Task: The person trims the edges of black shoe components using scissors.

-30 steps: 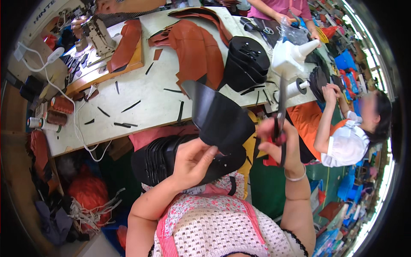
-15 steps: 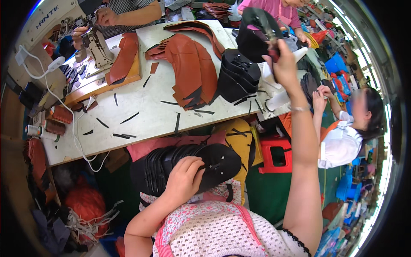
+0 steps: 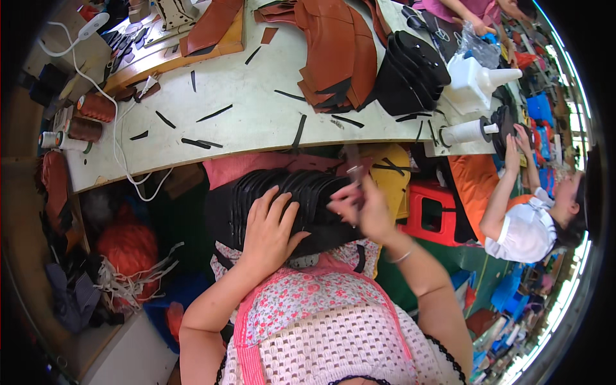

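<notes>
A fanned row of black, flat leather-like pieces (image 3: 256,179) lies across my lap on a pink cloth. My left hand (image 3: 273,224) rests on top of the row, fingers spread and lying on the pieces. Over the row's right end, my right hand (image 3: 372,212) is closed around the reddish handle of what look like scissors (image 3: 354,171). Their metal blades point toward the table and are smeared by motion. Beyond the table's near edge, more black pieces (image 3: 414,74) stand stacked beside brown leather pieces (image 3: 337,51).
Black strips (image 3: 215,113) lie scattered over the white table (image 3: 250,96). Thread spools (image 3: 83,128) and a white cable (image 3: 115,138) occupy its left side. A white bottle (image 3: 471,83) and thread cone (image 3: 465,131) stand right. A red stool (image 3: 423,192) and co-workers are nearby.
My right hand has come down from over the table to the row on my lap. The black piece raised with it now sits on the table stack. My left hand's fingers have spread.
</notes>
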